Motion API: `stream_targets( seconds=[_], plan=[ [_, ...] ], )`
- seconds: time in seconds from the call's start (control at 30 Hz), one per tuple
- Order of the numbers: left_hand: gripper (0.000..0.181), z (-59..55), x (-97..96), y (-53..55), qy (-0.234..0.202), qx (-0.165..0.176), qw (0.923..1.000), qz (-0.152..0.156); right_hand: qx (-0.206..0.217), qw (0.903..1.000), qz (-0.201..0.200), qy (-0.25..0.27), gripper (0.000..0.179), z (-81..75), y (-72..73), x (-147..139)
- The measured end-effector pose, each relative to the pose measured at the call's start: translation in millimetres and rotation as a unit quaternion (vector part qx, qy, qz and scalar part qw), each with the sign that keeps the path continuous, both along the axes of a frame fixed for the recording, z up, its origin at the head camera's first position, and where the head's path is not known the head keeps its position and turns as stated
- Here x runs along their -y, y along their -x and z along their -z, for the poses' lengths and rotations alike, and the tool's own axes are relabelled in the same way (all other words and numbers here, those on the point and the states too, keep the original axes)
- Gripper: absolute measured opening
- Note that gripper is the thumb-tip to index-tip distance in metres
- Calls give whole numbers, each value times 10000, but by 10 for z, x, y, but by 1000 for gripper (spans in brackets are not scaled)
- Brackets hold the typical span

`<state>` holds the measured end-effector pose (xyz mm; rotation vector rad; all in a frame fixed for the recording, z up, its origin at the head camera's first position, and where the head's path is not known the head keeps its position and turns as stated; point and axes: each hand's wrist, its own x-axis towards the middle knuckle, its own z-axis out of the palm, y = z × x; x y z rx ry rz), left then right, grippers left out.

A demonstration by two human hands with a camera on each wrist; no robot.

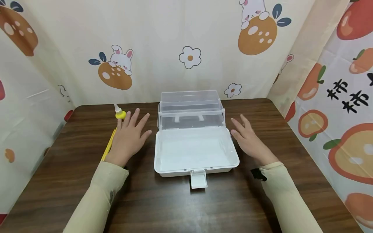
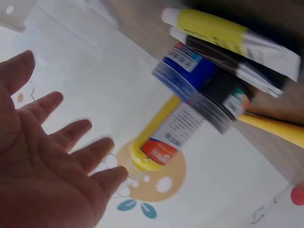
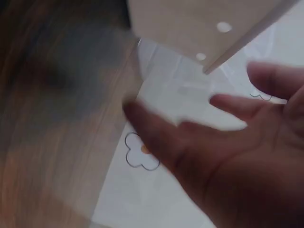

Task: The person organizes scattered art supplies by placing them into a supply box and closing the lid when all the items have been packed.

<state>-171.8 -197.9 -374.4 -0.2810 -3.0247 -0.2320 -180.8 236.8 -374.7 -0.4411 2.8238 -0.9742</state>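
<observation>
A white plastic box (image 1: 196,149) with a clear lid (image 1: 190,100) raised at its back stands between my hands, its front latch (image 1: 198,179) hanging down. My left hand (image 1: 128,137) hovers left of the box, fingers spread, holding nothing. It hides most of a yellow bottle with a white nozzle (image 1: 118,110) in the head view. Beyond those fingers, the left wrist view shows the yellow bottle (image 2: 175,128), a blue paint jar (image 2: 183,71), a black paint jar (image 2: 221,102) and a yellow paint tube (image 2: 213,31). My right hand (image 1: 250,140), fingers extended, is beside the box's right wall (image 3: 190,28).
Next to the yellow tube lies a dark tube (image 2: 213,52). A yellow stick (image 1: 108,145) runs along the left of my left hand. The dark wooden table (image 1: 175,210) ends at a printed curtain (image 1: 157,64) behind the box, with more printed cloth on both sides.
</observation>
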Motion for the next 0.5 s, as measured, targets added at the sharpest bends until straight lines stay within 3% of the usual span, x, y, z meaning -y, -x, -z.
stream_targets(
  seconds=[0.2,0.33,0.5],
  plan=[
    [60,12,199,-116,-422,-400,9983,-40,1110,9927,-456,75,60,-55,-69,65],
    [54,-45,304,-169,-757,-811,9938,-110,1334,9901,-433,47,63,-76,-69,74],
    [34,-149,402,-207,-1250,-975,9855,-604,1529,9872,-458,-9,65,-45,-73,93]
  ],
)
